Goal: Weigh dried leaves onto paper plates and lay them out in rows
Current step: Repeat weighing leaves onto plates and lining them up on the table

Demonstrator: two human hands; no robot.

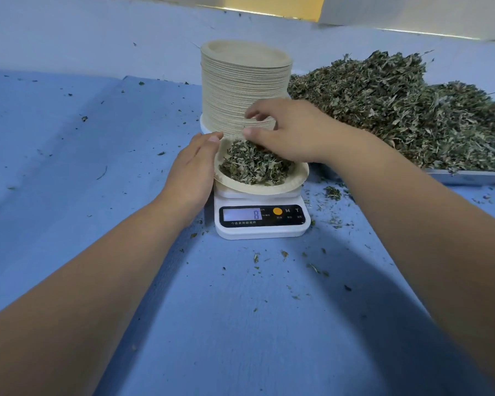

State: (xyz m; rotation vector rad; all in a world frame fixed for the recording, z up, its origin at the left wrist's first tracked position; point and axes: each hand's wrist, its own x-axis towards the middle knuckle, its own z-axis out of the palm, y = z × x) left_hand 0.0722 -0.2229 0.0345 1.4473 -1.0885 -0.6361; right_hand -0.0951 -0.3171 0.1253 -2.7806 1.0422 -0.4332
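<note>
Weighing of one portion under way. One paper plate (pixel 295 182) sits on the white scale (pixel 263 221) at centre, loaded with a loose mound of dried leaves (pixel 252 164); the display (pixel 242 214) shows an 8, unit not legible. Left hand (pixel 193 164) lies against the plate's left rim, thumb along the edge; its fingers are hidden on the far side, so I cannot tell whether it grips the rim or only steadies it. Right hand (pixel 292 132) hovers over the mound, fingers spread and loosely bent, nothing visibly pinched between them; whether the fingertips touch the leaves cannot be told. The two hands are apart, one on each side of the plate. Supply: a tall stack of plates (pixel 240 87) directly behind the scale, and a large heap of leaves (pixel 397 110) on a metal tray (pixel 469 175) to the right. Leaf crumbs are scattered over the blue cloth (pixel 69 167) around the scale. No filled plates set out in rows appear in view. Judgement: early in the task, or at least far from finished, given the height of the stack and the size of the heap. Left to do: confirm this portion's weight, lift the plate off, set it in a row, then repeat with a fresh plate.
</note>
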